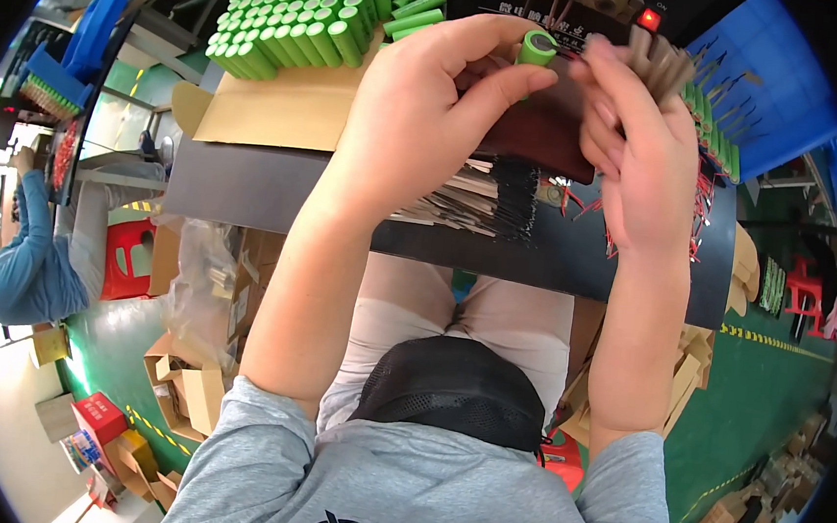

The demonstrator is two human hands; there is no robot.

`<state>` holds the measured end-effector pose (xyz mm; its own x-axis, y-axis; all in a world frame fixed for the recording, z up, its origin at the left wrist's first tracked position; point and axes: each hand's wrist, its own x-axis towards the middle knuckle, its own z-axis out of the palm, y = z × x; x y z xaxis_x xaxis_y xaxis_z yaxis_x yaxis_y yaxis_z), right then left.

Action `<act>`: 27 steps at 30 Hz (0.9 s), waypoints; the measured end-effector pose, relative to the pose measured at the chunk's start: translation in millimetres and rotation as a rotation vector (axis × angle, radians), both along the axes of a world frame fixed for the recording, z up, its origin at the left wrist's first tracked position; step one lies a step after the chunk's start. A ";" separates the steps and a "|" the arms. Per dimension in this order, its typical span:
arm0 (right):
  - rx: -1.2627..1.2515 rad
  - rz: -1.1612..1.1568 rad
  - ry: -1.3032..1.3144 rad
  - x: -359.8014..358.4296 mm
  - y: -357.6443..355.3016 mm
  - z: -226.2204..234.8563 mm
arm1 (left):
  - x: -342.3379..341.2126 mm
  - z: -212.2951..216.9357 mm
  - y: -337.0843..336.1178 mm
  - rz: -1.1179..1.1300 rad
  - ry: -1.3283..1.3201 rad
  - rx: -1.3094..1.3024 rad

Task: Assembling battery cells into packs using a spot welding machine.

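Observation:
Between the thumb and fingers of my left hand point(416, 104) is a green cylindrical battery cell point(537, 53), its round grey end turned toward my right hand. My right hand point(648, 157) is closed in a pinch beside that end, on a thin dark lead point(568, 52) that reaches the cell; its fingertips are partly hidden. Both hands are raised at the front of a black machine point(473, 0) with a lit red switch point(649, 20). Below them, a bundle of thin leads point(453, 200) with pale and black ends lies on the dark bench top point(248, 184).
A block of upright green cells point(299, 31) stands at the far left on brown cardboard point(272, 117). Cells with leads point(718, 138) line a blue bin point(786, 94) at the right. Red-and-white wire pieces point(702, 215) lie nearby. Another person point(29, 270) sits far left.

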<state>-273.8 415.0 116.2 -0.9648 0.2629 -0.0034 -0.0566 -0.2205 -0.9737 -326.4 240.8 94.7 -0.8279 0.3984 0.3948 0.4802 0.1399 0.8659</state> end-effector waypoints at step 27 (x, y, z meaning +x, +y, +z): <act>1.128 -0.297 -0.098 81.4 63.8 -79.8 | -2.1 19.3 4.6 0.088 -0.064 -0.063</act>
<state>-192.4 478.8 36.4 -0.8733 0.3799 0.3049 0.1260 0.7808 -0.6120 -328.5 245.5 114.0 -0.8833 0.3458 0.3167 0.4081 0.2343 0.8824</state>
